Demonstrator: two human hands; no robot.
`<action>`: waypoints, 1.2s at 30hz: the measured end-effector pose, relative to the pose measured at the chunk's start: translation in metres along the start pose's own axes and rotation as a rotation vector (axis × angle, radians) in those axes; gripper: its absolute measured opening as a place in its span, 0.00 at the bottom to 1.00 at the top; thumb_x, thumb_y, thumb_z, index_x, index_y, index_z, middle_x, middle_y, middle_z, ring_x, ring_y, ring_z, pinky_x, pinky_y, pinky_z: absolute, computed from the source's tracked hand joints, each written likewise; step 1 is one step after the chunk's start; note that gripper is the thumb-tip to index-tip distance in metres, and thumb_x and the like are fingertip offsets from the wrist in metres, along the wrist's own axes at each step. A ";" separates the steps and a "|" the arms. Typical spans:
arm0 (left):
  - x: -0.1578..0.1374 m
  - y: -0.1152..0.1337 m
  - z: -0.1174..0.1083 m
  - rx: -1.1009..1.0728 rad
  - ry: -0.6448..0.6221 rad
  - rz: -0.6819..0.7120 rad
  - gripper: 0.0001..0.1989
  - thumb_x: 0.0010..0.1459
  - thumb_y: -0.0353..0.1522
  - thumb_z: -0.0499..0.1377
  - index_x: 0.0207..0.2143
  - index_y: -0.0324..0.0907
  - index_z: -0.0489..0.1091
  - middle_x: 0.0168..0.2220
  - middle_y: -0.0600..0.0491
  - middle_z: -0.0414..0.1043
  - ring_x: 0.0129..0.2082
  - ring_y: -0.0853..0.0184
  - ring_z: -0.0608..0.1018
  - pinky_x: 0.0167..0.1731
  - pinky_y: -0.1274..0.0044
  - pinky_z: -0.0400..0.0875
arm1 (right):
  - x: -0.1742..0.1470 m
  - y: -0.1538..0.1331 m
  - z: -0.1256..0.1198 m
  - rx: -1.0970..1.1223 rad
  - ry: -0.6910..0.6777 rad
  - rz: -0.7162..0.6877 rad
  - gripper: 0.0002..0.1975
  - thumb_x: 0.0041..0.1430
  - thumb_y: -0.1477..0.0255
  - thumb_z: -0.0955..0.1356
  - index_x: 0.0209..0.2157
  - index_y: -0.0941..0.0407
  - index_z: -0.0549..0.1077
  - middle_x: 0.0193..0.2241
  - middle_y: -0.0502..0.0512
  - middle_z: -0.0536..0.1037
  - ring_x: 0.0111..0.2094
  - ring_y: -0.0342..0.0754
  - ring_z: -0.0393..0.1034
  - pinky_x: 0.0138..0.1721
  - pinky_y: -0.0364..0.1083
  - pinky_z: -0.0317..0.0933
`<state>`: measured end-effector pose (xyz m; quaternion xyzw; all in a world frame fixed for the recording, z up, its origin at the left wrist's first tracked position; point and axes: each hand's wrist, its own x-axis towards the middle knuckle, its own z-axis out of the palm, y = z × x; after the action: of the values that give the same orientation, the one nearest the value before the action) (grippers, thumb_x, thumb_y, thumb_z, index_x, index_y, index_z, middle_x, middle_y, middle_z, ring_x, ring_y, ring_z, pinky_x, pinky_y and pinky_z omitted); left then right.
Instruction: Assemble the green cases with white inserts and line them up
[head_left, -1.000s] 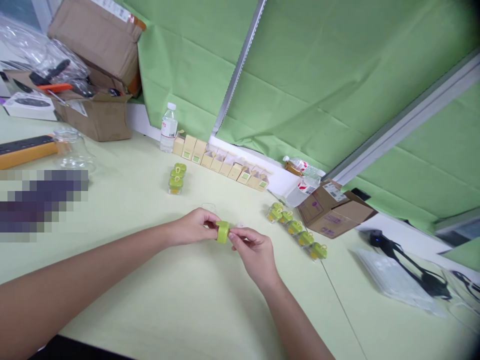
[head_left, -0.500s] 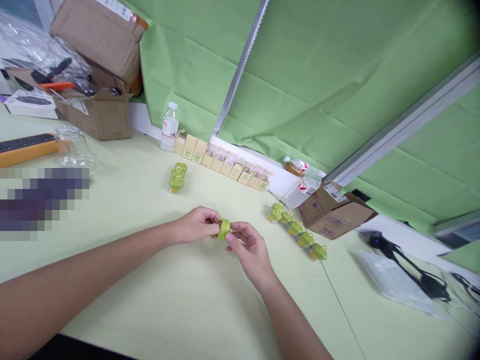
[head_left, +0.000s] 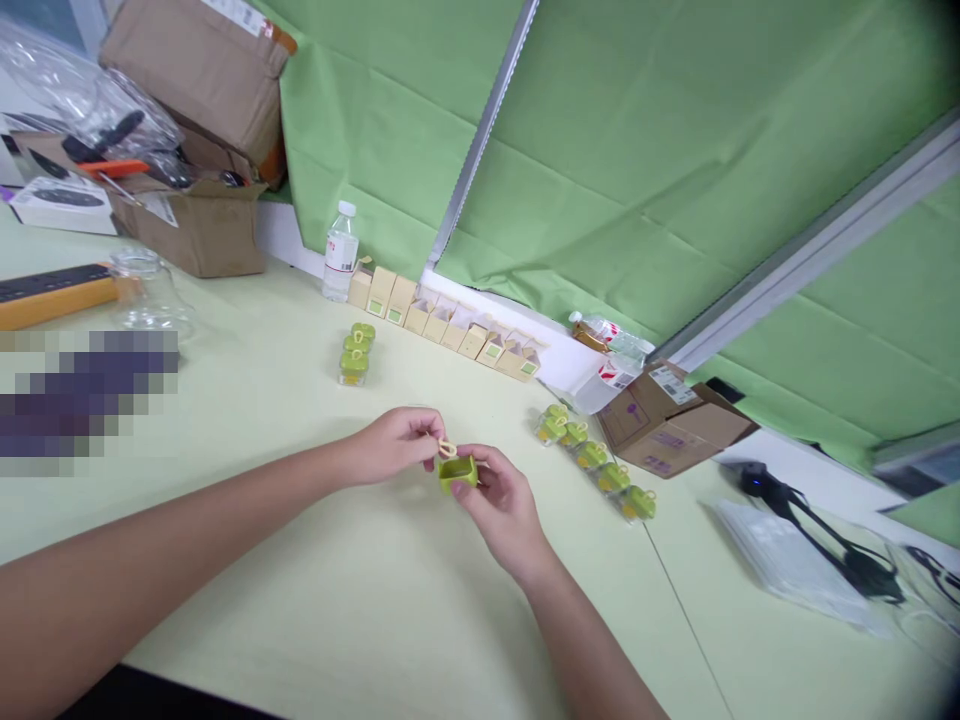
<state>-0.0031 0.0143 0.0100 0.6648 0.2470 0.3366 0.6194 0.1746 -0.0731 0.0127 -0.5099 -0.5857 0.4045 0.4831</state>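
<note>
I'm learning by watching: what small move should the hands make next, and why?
Probably the left hand should guide the pale loop to the green cap: the right hand holds the cap hollow side up, the left pinches the loop close by, and the capped containers at right carry similar loops on top. Whether loop and cap already join, I can't tell.

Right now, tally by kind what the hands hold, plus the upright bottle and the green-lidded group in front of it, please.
Cream loop, left hand: 1
Green hollow piece, right hand: 1
Upright bottle: 1
Green-lidded containers in that group: 3
Total: 6
</note>
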 end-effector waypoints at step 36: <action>-0.006 0.006 0.001 0.349 0.118 0.245 0.07 0.55 0.33 0.64 0.37 0.42 0.71 0.37 0.54 0.75 0.30 0.71 0.73 0.32 0.78 0.69 | -0.004 0.001 -0.001 -0.599 0.186 -0.439 0.08 0.64 0.72 0.67 0.44 0.53 0.74 0.40 0.55 0.80 0.45 0.52 0.72 0.50 0.54 0.66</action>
<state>-0.0067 0.0089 0.0153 0.7661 0.2549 0.3999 0.4338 0.1756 -0.0765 0.0116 -0.5253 -0.7269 0.0546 0.4389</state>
